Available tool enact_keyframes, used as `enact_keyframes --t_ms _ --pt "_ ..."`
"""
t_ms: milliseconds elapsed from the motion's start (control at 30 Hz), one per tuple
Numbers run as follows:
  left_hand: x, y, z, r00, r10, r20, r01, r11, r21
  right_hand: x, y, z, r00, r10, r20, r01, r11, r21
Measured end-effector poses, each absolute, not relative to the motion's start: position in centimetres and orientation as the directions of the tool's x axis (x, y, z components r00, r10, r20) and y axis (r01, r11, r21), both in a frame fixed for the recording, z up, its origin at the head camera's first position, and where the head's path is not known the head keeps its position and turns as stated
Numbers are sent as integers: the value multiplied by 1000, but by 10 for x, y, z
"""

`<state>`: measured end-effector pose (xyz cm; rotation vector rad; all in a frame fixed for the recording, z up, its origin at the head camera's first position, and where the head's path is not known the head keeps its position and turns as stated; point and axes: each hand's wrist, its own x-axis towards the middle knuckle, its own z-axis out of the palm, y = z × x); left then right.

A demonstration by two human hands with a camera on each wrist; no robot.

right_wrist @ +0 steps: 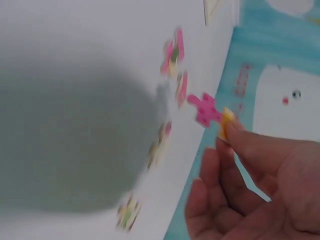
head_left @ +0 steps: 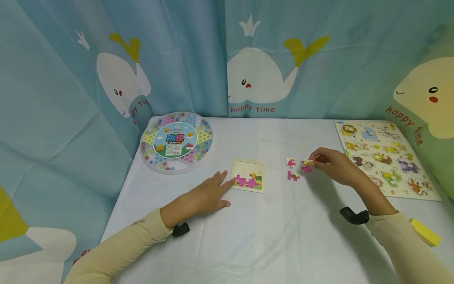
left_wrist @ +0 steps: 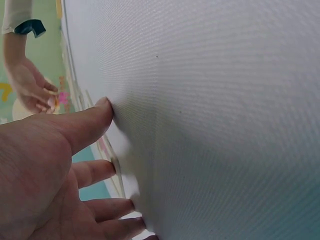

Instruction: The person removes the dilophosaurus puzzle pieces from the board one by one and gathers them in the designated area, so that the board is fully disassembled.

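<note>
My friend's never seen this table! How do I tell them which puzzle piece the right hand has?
On the white table, find the big animal board at the right. Near its left edge is the right hand, pinching a pink puzzle piece with a yellow end. The other loose pieces lie on the table; only this one is held up.

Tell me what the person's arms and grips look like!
The left sleeve and right sleeve are long and pale beige; the left has small dark lettering, too tiny to read. A black piece shows at each wrist. The left grip and right grip wear no gloves.
</note>
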<state>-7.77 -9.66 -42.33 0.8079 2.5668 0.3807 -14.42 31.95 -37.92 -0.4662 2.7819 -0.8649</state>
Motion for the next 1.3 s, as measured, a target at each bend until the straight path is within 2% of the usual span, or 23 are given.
enact_keyframes --t_ms 333,500,900,1300 --pt "-77 -96 -422 -743 593 -311 486 797 359 -143 352 -397 -876 -418 -239 -158 718 -678" --pt "-78 -96 -422 -740 598 -308 492 794 358 -144 345 -407 -881 -434 -191 -204 711 -673" --pt "-77 -97 -422 -740 597 -310 489 794 362 -143 324 -417 -922 -366 -122 -262 826 -499" --pt "-78 -96 -422 -741 595 -311 490 796 356 -138 297 -411 -936 -348 -62 -278 832 -480"
